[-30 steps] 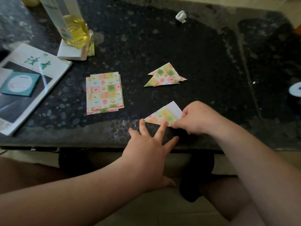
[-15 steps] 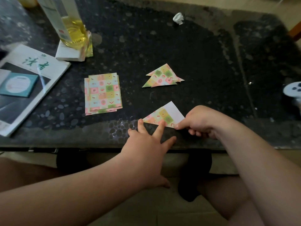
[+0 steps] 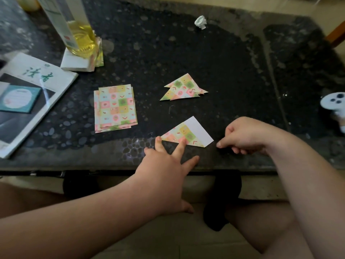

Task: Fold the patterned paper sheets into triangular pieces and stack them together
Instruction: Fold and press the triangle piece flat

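A half-folded patterned sheet (image 3: 188, 133) lies near the table's front edge, a coloured triangle with a white strip along its right side. My left hand (image 3: 166, 165) is spread flat, two fingertips pressing the sheet's lower edge. My right hand (image 3: 244, 135) sits just right of the sheet with its fingers curled, off the paper and holding nothing. A stack of flat patterned sheets (image 3: 115, 107) lies to the left. Behind the sheet rests a pile of folded triangles (image 3: 183, 88).
A bottle of yellow liquid (image 3: 74, 27) stands on a white block at the back left. A magazine (image 3: 28, 98) with a teal card on it covers the left edge. A crumpled paper ball (image 3: 200, 22) lies at the back; a white controller (image 3: 334, 101) at right.
My right hand has slid rightward off the sheet's right corner and now sits clear of it. My left hand keeps pressing the lower edge.
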Demonstrator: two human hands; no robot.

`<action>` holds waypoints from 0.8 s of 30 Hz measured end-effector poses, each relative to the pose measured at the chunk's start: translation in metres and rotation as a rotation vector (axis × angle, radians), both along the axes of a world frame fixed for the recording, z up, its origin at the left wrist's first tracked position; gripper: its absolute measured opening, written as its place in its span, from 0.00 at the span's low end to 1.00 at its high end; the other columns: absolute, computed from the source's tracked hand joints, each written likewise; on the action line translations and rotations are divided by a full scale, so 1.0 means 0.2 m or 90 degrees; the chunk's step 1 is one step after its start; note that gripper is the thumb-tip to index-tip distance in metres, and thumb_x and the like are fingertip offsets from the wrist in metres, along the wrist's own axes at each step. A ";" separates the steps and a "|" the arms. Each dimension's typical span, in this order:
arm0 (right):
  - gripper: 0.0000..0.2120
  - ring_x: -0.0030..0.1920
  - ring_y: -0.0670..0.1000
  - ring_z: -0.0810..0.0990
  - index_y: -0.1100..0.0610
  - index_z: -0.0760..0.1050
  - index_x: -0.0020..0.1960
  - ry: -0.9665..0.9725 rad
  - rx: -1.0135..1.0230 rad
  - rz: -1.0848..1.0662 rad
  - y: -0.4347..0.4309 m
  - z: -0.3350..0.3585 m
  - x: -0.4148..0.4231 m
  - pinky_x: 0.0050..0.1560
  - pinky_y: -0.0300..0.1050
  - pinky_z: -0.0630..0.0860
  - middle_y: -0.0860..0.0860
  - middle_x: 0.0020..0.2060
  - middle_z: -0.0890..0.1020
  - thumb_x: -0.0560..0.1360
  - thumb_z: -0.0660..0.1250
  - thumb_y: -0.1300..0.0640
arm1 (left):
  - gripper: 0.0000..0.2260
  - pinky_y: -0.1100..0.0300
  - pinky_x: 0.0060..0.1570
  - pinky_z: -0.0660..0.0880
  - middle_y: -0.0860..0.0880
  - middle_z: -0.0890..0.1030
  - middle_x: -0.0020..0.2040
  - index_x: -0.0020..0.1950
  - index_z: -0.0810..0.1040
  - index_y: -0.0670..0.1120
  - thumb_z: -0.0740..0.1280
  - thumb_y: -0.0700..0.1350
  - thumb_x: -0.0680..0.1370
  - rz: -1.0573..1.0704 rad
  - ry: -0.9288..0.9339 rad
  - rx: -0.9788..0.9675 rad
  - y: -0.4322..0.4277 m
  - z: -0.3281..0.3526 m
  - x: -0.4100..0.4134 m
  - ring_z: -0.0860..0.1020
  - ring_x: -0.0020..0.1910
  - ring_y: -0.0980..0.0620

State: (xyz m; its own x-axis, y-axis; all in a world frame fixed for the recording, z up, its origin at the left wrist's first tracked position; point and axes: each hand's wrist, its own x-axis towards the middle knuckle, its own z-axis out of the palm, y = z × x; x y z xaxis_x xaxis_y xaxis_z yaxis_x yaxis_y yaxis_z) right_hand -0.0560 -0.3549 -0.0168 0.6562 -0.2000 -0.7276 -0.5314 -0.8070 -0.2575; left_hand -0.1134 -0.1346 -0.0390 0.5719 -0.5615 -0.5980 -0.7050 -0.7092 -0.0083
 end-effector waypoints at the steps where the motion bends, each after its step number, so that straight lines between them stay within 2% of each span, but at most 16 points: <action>1: 0.13 0.23 0.49 0.74 0.57 0.76 0.36 -0.046 0.013 -0.003 0.03 -0.01 0.00 0.27 0.39 0.70 0.51 0.24 0.80 0.75 0.76 0.54 | 0.50 0.32 0.72 0.63 0.45 0.30 0.81 0.81 0.33 0.62 0.58 0.80 0.70 -0.001 -0.003 0.000 0.00 0.00 0.00 0.44 0.76 0.19; 3: 0.11 0.28 0.48 0.79 0.55 0.77 0.38 -0.202 0.023 -0.010 0.10 -0.03 0.00 0.32 0.42 0.75 0.49 0.28 0.83 0.74 0.77 0.53 | 0.50 0.31 0.72 0.60 0.44 0.31 0.81 0.81 0.33 0.62 0.57 0.80 0.71 -0.002 -0.014 -0.003 0.00 -0.02 -0.01 0.44 0.76 0.19; 5: 0.10 0.35 0.48 0.81 0.53 0.78 0.40 -0.308 0.031 0.024 0.19 -0.05 -0.02 0.36 0.43 0.74 0.47 0.34 0.83 0.73 0.77 0.51 | 0.49 0.30 0.73 0.57 0.43 0.31 0.81 0.81 0.33 0.61 0.55 0.80 0.71 -0.002 -0.023 -0.004 0.01 -0.03 -0.01 0.44 0.76 0.19; 9: 0.10 0.39 0.47 0.79 0.50 0.78 0.43 -0.216 0.051 0.128 0.28 -0.11 -0.06 0.39 0.43 0.73 0.45 0.38 0.81 0.75 0.76 0.46 | 0.47 0.33 0.73 0.59 0.42 0.33 0.82 0.81 0.34 0.61 0.55 0.78 0.73 -0.006 -0.030 0.000 0.01 -0.02 -0.01 0.46 0.76 0.19; 12: 0.12 0.41 0.48 0.82 0.50 0.79 0.44 -0.186 0.059 0.120 0.27 -0.11 -0.04 0.45 0.48 0.82 0.46 0.40 0.83 0.73 0.77 0.44 | 0.46 0.36 0.75 0.59 0.43 0.34 0.82 0.81 0.33 0.60 0.56 0.77 0.75 0.000 -0.017 -0.009 0.04 0.00 0.01 0.45 0.78 0.22; 14: 0.13 0.41 0.48 0.83 0.50 0.79 0.43 -0.182 0.061 0.119 0.27 -0.10 -0.03 0.47 0.51 0.83 0.46 0.40 0.83 0.72 0.78 0.43 | 0.46 0.38 0.79 0.53 0.43 0.33 0.82 0.81 0.32 0.61 0.57 0.76 0.75 0.024 0.000 -0.027 0.08 0.01 0.01 0.42 0.80 0.28; 16: 0.13 0.39 0.48 0.81 0.50 0.79 0.43 -0.185 0.039 0.138 0.28 -0.10 -0.03 0.45 0.48 0.82 0.46 0.39 0.82 0.72 0.78 0.44 | 0.47 0.43 0.81 0.45 0.43 0.34 0.82 0.80 0.31 0.61 0.56 0.77 0.74 0.061 0.011 -0.045 0.14 0.04 0.02 0.40 0.82 0.37; 18: 0.13 0.39 0.47 0.80 0.50 0.79 0.43 -0.188 0.023 0.145 0.28 -0.10 -0.02 0.42 0.46 0.79 0.46 0.40 0.82 0.72 0.78 0.44 | 0.46 0.52 0.78 0.38 0.48 0.38 0.83 0.81 0.32 0.60 0.53 0.78 0.75 0.094 0.035 -0.055 0.20 0.10 0.06 0.42 0.83 0.46; 19: 0.13 0.39 0.47 0.80 0.50 0.79 0.43 -0.183 0.026 0.140 0.28 -0.10 -0.02 0.41 0.45 0.78 0.46 0.40 0.82 0.72 0.78 0.44 | 0.44 0.55 0.75 0.38 0.52 0.42 0.84 0.81 0.34 0.62 0.53 0.77 0.75 0.121 0.064 -0.064 0.24 0.15 0.10 0.46 0.83 0.49; 20: 0.12 0.40 0.47 0.81 0.50 0.79 0.43 -0.171 0.033 0.134 0.28 -0.09 -0.01 0.40 0.45 0.77 0.45 0.40 0.82 0.72 0.78 0.44 | 0.42 0.56 0.76 0.42 0.57 0.47 0.83 0.81 0.38 0.64 0.55 0.76 0.75 0.161 0.095 -0.082 0.27 0.19 0.15 0.51 0.82 0.51; 22: 0.12 0.42 0.46 0.81 0.50 0.80 0.43 -0.152 0.037 0.133 0.27 -0.06 0.00 0.40 0.44 0.76 0.45 0.41 0.82 0.71 0.79 0.44 | 0.37 0.55 0.76 0.61 0.62 0.63 0.79 0.81 0.51 0.66 0.60 0.72 0.76 0.244 0.107 -0.160 0.32 0.23 0.23 0.65 0.76 0.55; 24: 0.10 0.43 0.46 0.80 0.50 0.80 0.43 -0.178 0.023 0.106 0.25 -0.02 0.02 0.41 0.44 0.76 0.46 0.42 0.83 0.71 0.79 0.46 | 0.28 0.57 0.66 0.73 0.60 0.74 0.70 0.77 0.66 0.62 0.65 0.66 0.78 0.312 0.051 -0.263 0.32 0.21 0.27 0.74 0.66 0.57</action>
